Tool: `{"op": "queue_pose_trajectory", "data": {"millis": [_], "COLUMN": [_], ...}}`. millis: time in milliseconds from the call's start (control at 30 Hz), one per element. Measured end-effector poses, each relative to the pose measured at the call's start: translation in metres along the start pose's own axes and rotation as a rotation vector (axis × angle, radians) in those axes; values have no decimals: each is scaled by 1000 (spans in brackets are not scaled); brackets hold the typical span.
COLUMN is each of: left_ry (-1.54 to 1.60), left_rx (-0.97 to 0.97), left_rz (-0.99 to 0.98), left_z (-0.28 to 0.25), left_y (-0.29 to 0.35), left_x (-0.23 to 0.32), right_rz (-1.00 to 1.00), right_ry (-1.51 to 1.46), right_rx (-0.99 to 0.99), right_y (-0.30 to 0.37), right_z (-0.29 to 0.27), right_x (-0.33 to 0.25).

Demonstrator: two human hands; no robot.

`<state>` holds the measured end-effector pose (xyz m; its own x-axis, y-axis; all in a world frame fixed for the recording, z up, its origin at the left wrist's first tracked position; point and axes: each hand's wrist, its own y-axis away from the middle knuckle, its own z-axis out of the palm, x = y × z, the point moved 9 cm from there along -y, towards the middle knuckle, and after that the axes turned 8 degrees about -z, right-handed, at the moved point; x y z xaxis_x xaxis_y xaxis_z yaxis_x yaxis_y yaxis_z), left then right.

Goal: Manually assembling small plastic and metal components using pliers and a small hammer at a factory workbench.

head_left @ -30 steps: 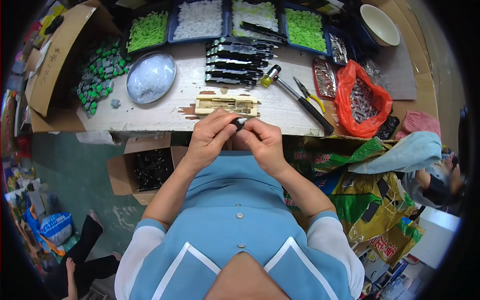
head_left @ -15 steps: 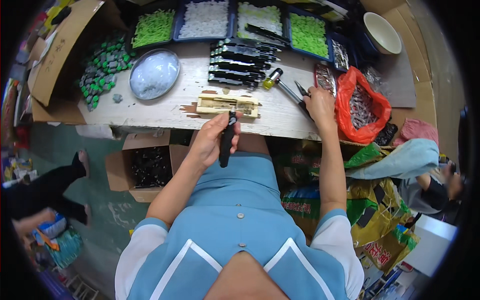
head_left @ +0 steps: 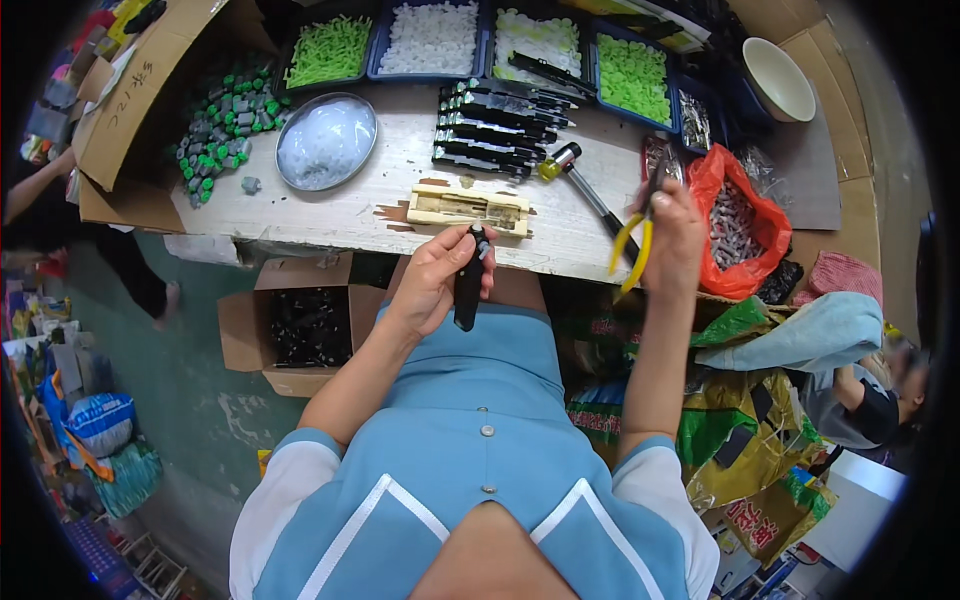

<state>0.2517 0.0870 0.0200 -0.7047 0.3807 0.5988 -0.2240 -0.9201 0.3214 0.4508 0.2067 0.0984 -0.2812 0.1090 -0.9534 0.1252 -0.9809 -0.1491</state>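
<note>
My left hand (head_left: pixel 422 280) is closed around a long black plastic part (head_left: pixel 467 293), held upright in front of the table's near edge. A small metallic bit shows at the part's upper end. In my right hand (head_left: pixel 678 238) is a pair of pliers (head_left: pixel 645 238) with yellow handles, lifted off the table, the dark jaws pointing away from me. A cream-coloured fixture (head_left: pixel 430 203) lies on the table just beyond my left hand. Left of the pliers rests a hammer (head_left: pixel 592 190) with a yellow-tipped head. Several similar black parts (head_left: pixel 490 130) are stacked in a row farther back.
Trays of green pieces (head_left: pixel 325 52) and white pieces (head_left: pixel 428 40) line the back. A round dish (head_left: pixel 327 140) and grey-green pieces (head_left: pixel 225 125) lie left. A red bag (head_left: pixel 712 195) of metal pieces stands right. Below the table is an open carton (head_left: pixel 240 325) of black parts.
My right hand has picked the pliers up off the table and raised them. The black part in my left hand has turned slightly. A person at the left has shifted position.
</note>
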Motion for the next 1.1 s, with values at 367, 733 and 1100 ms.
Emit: {"op": "queue_pose_trajectory", "data": {"millis": [367,733,1100], "left_ry": [-212,-160,-342], "left_rx": [188,252,221], "left_rz": [336,274,338], "left_z": [-13,-21,-13], "left_y": [15,14,16], "left_x": [24,25,28], "right_rz": [879,827,618], "right_ry": [-515,-347,-81], "right_rx": [-560,-544,-488], "right_y": [139,136,128], "right_z": [124,117,98], "right_x": [75,87,102]}}
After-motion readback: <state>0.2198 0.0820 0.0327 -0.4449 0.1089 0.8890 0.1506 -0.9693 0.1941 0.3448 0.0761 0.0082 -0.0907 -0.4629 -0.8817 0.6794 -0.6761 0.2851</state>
